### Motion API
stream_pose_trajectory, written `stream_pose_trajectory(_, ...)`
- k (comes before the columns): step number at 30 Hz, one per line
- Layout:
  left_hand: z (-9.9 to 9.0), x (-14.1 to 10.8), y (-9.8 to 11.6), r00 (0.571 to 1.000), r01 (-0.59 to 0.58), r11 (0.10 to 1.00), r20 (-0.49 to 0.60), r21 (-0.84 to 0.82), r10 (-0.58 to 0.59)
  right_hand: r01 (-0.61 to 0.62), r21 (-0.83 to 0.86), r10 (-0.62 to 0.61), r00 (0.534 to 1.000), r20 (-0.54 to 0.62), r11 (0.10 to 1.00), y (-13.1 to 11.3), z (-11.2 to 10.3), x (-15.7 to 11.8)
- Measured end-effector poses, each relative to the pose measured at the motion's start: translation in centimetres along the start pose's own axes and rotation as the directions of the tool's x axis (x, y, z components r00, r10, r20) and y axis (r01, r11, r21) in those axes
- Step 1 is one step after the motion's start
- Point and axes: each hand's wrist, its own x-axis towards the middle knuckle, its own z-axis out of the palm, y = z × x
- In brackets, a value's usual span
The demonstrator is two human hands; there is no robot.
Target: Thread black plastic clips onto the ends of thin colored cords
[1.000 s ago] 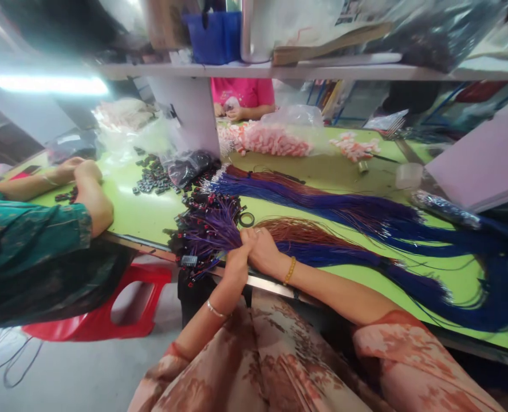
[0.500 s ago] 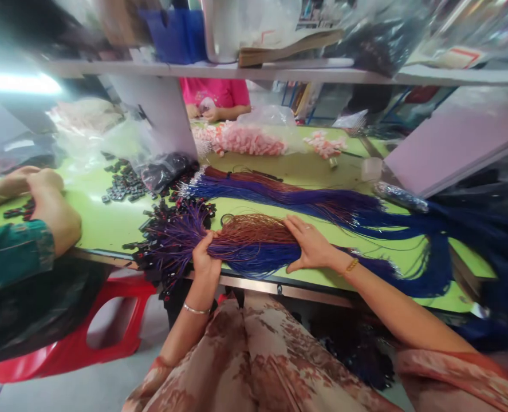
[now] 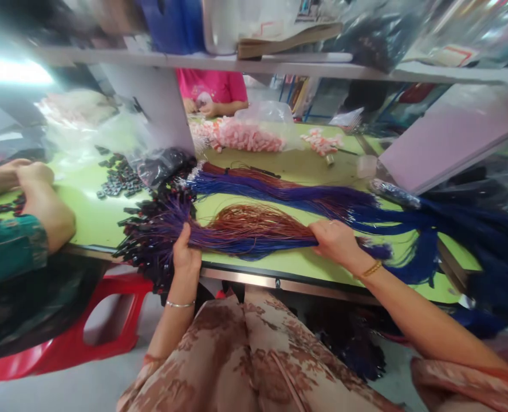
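A long bundle of thin wires point(image 3: 258, 232), brown, purple and blue, stretches between my two hands above the table's front edge. My left hand point(image 3: 187, 249) grips its left end, thumb up, just beside a cluster of black connectors point(image 3: 144, 237). Toward the other end, my right hand point(image 3: 335, 240) is closed around the wires, which gather tightly at the fist. Loose ends come out past it on the right. Behind lies a second wire bundle point(image 3: 288, 191) with silvery tips at its left end.
Small black parts point(image 3: 120, 177) are heaped at left, near a co-worker's hands point(image 3: 34, 177). Pink pieces point(image 3: 249, 134) lie at the back before another person. A shelf point(image 3: 279, 66) crosses overhead. Dark blue wires point(image 3: 472, 246) spread at right; a red stool point(image 3: 107, 337) stands lower left.
My right hand has slid right along the bundle and gone from spread fingers to a closed grip. My left hand has shifted left with its end, and the wires are drawn straighter.
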Motion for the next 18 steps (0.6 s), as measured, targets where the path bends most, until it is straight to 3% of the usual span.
stream_pose_trajectory(4, -3.6, -1.4, 0.7, 0.968, 0.235, 0.91, 0.008, 0.341, -0.253, -0.048, -0.007, 0.049, 0.997, 0.059, 0.999, -1.0, 0.7, -0.2)
stream_pose_trajectory(6, -4.4, -3.7, 1.8, 0.956, 0.202, 0.794, 0.061, 0.573, -0.287, -0.11, -0.017, 0.11, 0.993, 0.04, 0.994, -1.2, 0.3, 0.0)
stream_pose_trajectory(8, -3.5, -6.6, 3.0, 0.898, 0.048, 0.584, 0.221, 0.81, -0.38, -0.165, -0.019, 0.166, 0.985, 0.037, 0.986, -1.2, -0.3, 0.2)
stream_pose_trajectory(9, -2.3, -8.1, 3.3, 0.834, -0.09, 0.498, 0.338, 0.863, -0.435, -0.181, -0.018, 0.182, 0.983, 0.039, 0.983, -1.2, -0.6, 0.3)
stream_pose_trajectory(10, -0.7, -9.5, 3.4, 0.795, -0.248, 0.453, 0.447, 0.856, -0.41, -0.189, -0.016, 0.19, 0.981, 0.036, 0.982, -1.2, -1.0, 0.3)
stream_pose_trajectory(11, 1.3, -10.5, 3.2, 0.766, -0.404, 0.429, 0.555, 0.808, -0.324, -0.191, -0.015, 0.192, 0.981, 0.026, 0.981, -1.3, -1.3, 0.2)
stream_pose_trajectory(12, 3.6, -11.3, 2.7, 0.707, -0.557, 0.401, 0.669, 0.727, -0.231, -0.187, -0.013, 0.187, 0.982, 0.007, 0.982, -1.4, -1.7, 0.1)
stream_pose_trajectory(13, 5.9, -11.7, 1.8, 0.616, -0.685, 0.361, 0.767, 0.633, -0.178, -0.181, -0.012, 0.18, 0.983, -0.019, 0.984, -1.5, -2.1, -0.1)
stream_pose_trajectory(15, 10.3, -11.3, -0.6, 0.433, -0.846, 0.272, 0.888, 0.459, -0.152, -0.167, -0.016, 0.165, 0.983, -0.08, 0.986, -1.8, -2.9, -0.7)
stream_pose_trajectory(16, 12.1, -10.7, -2.0, 0.364, -0.888, 0.238, 0.917, 0.394, -0.161, -0.163, -0.024, 0.16, 0.981, -0.11, 0.986, -2.0, -3.3, -1.1)
stream_pose_trajectory(18, 14.4, -9.3, -4.6, 0.308, -0.921, 0.189, 0.933, 0.341, -0.185, -0.154, -0.044, 0.145, 0.977, -0.159, 0.987, -2.2, -4.0, -2.0)
